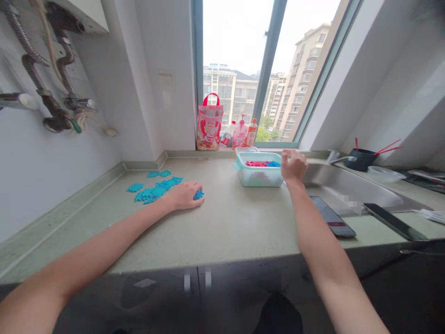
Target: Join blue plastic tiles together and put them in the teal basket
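Left hand (184, 195) lies palm-down, fingers (193, 198) loosely curved over a small blue interlocking piece (199, 195). Not a clenched fist; whether the piece is pinched or merely covered, I cannot tell. Behind the wrist, further left, a scatter of like blue pieces (153, 191) lies flat on the speckled green countertop (225, 232), some joined in a cluster, which suggests the flat hand is placed to work at their edge.

Right hand (294, 166) stands raised on its wrist, fingers (288, 155) half-curled, apparently holding nothing. Just left of it sits a translucent teal plastic box (259, 178) with red and blue pieces (260, 163) inside; whether the fingertips touch its corner is unclear. The box seems set between both hands for easy reach.

Beyond the right hand, a stainless steel sink (347, 185) is set into the counter, with two phones (332, 215) lying near its front edge. Ahead of both hands, bottles (240, 135) and a red-handled bag (209, 123) stand on the windowsill, out of the working area.
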